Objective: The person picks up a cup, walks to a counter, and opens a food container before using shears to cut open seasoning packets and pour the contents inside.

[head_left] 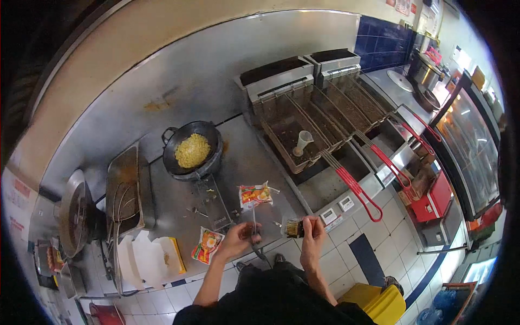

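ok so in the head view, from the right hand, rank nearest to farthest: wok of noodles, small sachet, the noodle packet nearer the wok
1. small sachet: pinched in the right hand itself.
2. noodle packet: flat on the steel counter, ahead and to the left.
3. wok of noodles: farthest, farther back on the left.

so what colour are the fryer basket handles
Red; the fryer basket handles show best in the head view.
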`<state>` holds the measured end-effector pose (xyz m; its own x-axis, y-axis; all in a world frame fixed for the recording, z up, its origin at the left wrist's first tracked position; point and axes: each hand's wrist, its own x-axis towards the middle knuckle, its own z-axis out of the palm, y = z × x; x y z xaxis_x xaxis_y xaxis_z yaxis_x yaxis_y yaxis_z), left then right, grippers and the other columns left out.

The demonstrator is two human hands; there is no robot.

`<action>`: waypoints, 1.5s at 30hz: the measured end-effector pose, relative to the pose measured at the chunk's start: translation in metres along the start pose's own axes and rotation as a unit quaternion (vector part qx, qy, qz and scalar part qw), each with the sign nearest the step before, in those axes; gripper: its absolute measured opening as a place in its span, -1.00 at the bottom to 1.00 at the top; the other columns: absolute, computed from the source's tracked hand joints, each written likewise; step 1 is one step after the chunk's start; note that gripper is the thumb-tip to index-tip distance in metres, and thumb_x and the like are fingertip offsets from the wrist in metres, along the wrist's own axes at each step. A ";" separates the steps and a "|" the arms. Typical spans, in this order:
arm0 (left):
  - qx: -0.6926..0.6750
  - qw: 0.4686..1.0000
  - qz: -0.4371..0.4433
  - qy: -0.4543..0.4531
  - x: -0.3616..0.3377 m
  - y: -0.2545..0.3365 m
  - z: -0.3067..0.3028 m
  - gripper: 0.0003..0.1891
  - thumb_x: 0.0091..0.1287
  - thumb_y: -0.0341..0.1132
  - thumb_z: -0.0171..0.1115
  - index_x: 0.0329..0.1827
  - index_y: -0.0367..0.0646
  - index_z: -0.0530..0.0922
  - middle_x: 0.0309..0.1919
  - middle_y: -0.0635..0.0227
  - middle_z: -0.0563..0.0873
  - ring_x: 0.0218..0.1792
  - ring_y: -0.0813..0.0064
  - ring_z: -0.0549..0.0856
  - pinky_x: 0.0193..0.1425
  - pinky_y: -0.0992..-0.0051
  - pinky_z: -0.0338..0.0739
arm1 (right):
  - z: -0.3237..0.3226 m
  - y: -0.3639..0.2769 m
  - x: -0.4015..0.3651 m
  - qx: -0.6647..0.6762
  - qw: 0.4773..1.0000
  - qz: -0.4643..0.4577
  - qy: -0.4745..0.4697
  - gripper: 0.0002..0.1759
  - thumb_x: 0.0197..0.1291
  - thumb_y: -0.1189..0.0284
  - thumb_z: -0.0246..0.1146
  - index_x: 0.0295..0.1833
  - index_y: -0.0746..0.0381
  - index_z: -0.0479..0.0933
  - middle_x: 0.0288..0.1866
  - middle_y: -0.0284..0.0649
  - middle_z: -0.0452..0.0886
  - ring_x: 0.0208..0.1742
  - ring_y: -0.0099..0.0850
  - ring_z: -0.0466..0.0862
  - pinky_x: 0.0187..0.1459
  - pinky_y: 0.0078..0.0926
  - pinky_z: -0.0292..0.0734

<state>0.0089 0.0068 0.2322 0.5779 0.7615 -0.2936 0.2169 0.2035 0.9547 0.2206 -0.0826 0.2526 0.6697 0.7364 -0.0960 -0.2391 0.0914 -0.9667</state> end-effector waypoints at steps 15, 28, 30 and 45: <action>0.241 0.945 0.214 0.063 -0.004 0.102 0.037 -0.56 0.13 -0.41 0.44 0.11 -0.12 0.58 -0.03 0.25 0.72 0.02 0.38 0.73 0.12 0.38 0.59 | 0.028 -0.022 -0.007 -0.016 0.992 -0.033 -0.120 -0.88 0.41 0.46 0.19 -0.18 0.30 0.50 -0.36 -0.48 0.48 -0.34 -0.73 0.39 -0.33 -0.70 0.28; 0.175 0.944 0.250 0.129 -0.035 0.085 0.032 -0.55 0.16 -0.41 0.41 0.14 -0.15 0.53 -0.01 0.18 0.70 0.03 0.30 0.71 0.17 0.32 0.56 | 0.027 -0.025 -0.014 -0.030 0.962 0.026 -0.269 -0.89 0.30 0.54 0.29 -0.10 0.23 0.52 -0.21 -0.33 0.59 -0.14 -0.52 0.57 -0.01 -0.53 0.50; 0.177 0.931 0.242 0.209 -0.058 0.070 0.028 -0.53 0.18 -0.33 0.44 0.16 -0.15 0.53 -0.02 0.13 0.71 0.03 0.26 0.72 0.13 0.30 0.57 | 0.049 -0.012 -0.036 -0.034 0.988 0.019 -0.153 -0.89 0.30 0.51 0.26 -0.12 0.27 0.50 -0.28 -0.33 0.60 -0.23 -0.50 0.59 -0.07 -0.48 0.52; 0.033 0.648 0.160 0.744 -0.415 -0.018 -0.089 -0.68 0.12 -0.58 0.38 -0.05 -0.24 0.56 -0.20 0.35 0.69 -0.16 0.54 0.71 -0.02 0.49 0.62 | 0.256 0.054 -0.256 -0.065 0.737 0.100 -0.665 -0.68 0.47 0.22 0.11 -0.10 0.30 0.52 -0.21 -0.21 0.61 -0.14 -0.43 0.63 -0.02 -0.40 0.54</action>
<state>-0.3051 -0.2584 0.3409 -0.7863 0.5177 0.3372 0.3357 -0.1002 0.9366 -0.1442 -0.0947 0.2854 -0.6731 0.7395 -0.0056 -0.1128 -0.1102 -0.9875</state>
